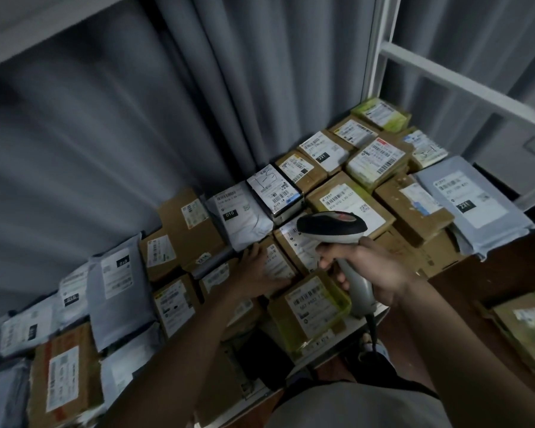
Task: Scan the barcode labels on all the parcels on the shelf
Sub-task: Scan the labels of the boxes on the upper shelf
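My right hand [374,273] wraps the scanner [334,230] by its grey handle; it looks light, rigid and smooth, so I judge that handle the place to grip. My left hand [257,273] rests flat, fingers spread, on a small brown labelled parcel [278,261] just left of the scanner's head.

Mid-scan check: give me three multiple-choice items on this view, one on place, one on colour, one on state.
1. The left hand rests on:
A. a cardboard parcel
B. the curtain
C. the floor

2. The scanner head's top is:
A. red
B. black
C. green

3. The right hand is:
A. open and idle
B. gripping the scanner handle
C. lifting a parcel

Answers: 1 A, its flat fingers lie on the box beside its label. 2 B, dark cap over a grey body. 3 B, its fingers wrap the grey handle.
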